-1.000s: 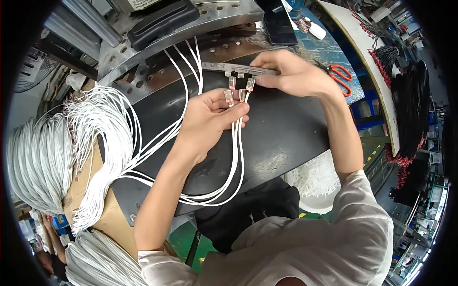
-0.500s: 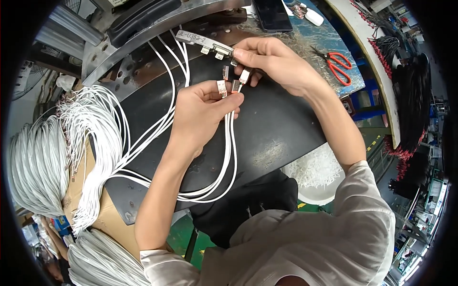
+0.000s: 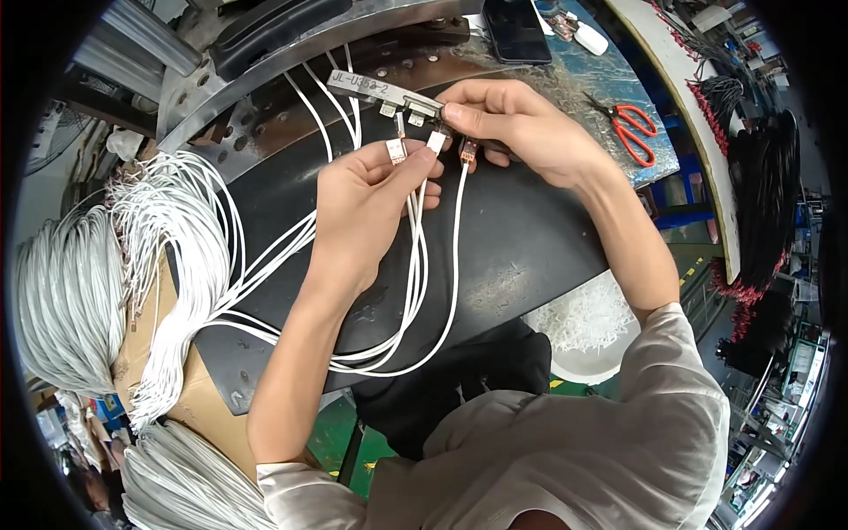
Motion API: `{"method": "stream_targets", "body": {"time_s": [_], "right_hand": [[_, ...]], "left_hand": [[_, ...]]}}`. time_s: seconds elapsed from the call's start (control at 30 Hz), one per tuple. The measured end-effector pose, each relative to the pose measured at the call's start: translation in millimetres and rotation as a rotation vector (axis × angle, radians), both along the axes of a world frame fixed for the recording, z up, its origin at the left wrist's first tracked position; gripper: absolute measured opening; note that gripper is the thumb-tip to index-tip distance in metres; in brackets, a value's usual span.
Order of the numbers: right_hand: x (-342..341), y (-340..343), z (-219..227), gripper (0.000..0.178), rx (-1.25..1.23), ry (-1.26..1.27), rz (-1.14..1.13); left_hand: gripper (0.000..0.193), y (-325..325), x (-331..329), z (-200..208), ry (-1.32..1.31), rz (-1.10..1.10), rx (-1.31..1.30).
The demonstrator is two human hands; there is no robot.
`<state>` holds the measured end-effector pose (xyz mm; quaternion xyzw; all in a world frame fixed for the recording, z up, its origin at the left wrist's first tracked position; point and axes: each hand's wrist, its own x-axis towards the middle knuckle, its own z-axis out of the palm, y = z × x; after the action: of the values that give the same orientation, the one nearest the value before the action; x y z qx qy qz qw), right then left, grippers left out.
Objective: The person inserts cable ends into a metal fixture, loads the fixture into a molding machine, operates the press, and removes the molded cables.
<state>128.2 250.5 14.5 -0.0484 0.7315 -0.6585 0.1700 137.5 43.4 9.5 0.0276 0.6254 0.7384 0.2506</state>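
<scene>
My right hand (image 3: 543,132) grips the end of a flat metal bar (image 3: 378,91) between thumb and finger. Small metal connector sockets (image 3: 415,120) stick out along the bar's lower edge. Under the same hand, beside its curled fingers, a cable plug (image 3: 468,155) hangs with its white cable running down. Closed in a pinch, my left hand (image 3: 358,212) holds white cables (image 3: 415,283) just behind their plugs. One white-bodied plug (image 3: 435,141) is at the thumb tip, close below the bar; another plug (image 3: 396,150) stands beside it above the fingers. Whether a plug touches a socket, I cannot tell.
A black work surface (image 3: 512,238) lies under my hands. Bundles of white cable (image 3: 71,305) are heaped at the left. Red-handled pliers (image 3: 634,132) and a black phone (image 3: 515,31) lie at the far right. A white tub of clippings (image 3: 587,327) stands near my right elbow.
The bar and my right hand have shifted slightly down and right. My left hand has moved a little left and up. One plug's cable now hangs apart, farther right, by my right fingers.
</scene>
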Motion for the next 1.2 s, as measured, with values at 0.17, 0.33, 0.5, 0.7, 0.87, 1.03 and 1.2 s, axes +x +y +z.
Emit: {"method": "stream_targets", "body": {"time_s": [0.17,0.33,0.5,0.7,0.87,1.03,1.2], "right_hand": [[3,-3,1,0.028,-0.029,-0.015,0.01],[2,2,7,0.03,0.056,0.03,0.004],[-1,6,7,0.03,0.077,0.005,-0.025],[5,-3,9,0.029,0.039,0.043,0.034],[1,2,8,0.029,0.041,0.028,0.004],[3,-1,7,0.028,0.039,0.044,0.018],[1,4,2,0.028,0.064,0.059,0.035]], "left_hand": [[0.02,0,-3,2,-0.033,-0.008,0.009],[0.022,-9,-3,9,-0.065,-0.135,-0.164],[0.022,-6,-2,7,-0.042,-0.115,-0.171],[0.02,-4,0,4,0.037,-0.078,-0.184],[0.02,-4,1,4,0.029,-0.047,-0.225],[0.021,-6,0,1,0.053,-0.065,-0.205],[0.022,-6,0,6,-0.01,-0.099,-0.139]]}}
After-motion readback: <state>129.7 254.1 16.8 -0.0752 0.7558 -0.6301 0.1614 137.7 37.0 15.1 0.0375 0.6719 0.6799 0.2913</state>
